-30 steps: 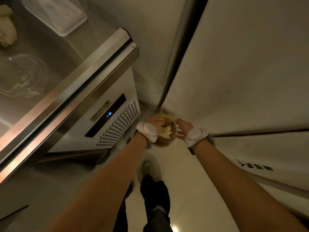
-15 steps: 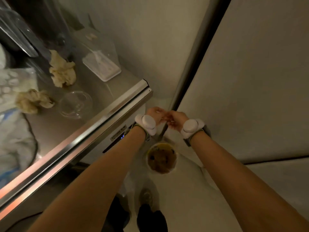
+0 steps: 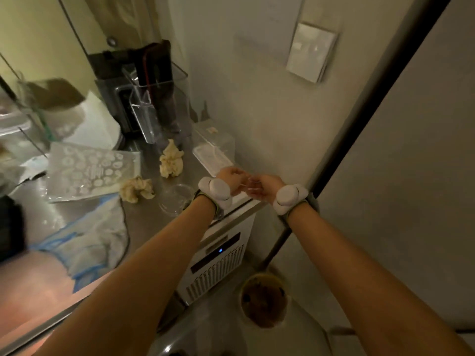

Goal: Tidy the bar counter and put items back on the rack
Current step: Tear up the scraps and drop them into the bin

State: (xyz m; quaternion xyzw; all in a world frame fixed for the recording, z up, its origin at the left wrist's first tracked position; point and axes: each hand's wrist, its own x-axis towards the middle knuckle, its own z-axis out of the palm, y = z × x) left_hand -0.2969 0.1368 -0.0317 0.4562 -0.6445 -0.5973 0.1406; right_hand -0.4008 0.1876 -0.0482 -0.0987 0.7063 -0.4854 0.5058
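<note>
My left hand [image 3: 232, 179] and my right hand [image 3: 264, 188] meet fingertip to fingertip above the right end of the steel counter [image 3: 144, 222]. Both have curled fingers and pinch a small clear plastic piece [image 3: 251, 185] between them; its exact shape is too faint to tell. Two crumpled beige paper wads [image 3: 171, 160] [image 3: 137, 189] lie on the counter left of my hands. A clear round lid [image 3: 176, 199] sits just beside my left wrist. On the floor below stands a round waste bin [image 3: 263, 300] with brown refuse inside.
A white tray [image 3: 212, 156] lies against the wall beyond my hands. Clear acrylic holders [image 3: 159, 106] and a dark machine stand at the back. A patterned plastic bag [image 3: 90, 170] and a blue-edged plastic sheet [image 3: 87, 240] cover the left. An under-counter fridge [image 3: 218, 255] faces the bin.
My hands rose from the waste bin, where they held crumpled waste, up to counter height. They now meet over the counter's corner, and the view has tilted up.
</note>
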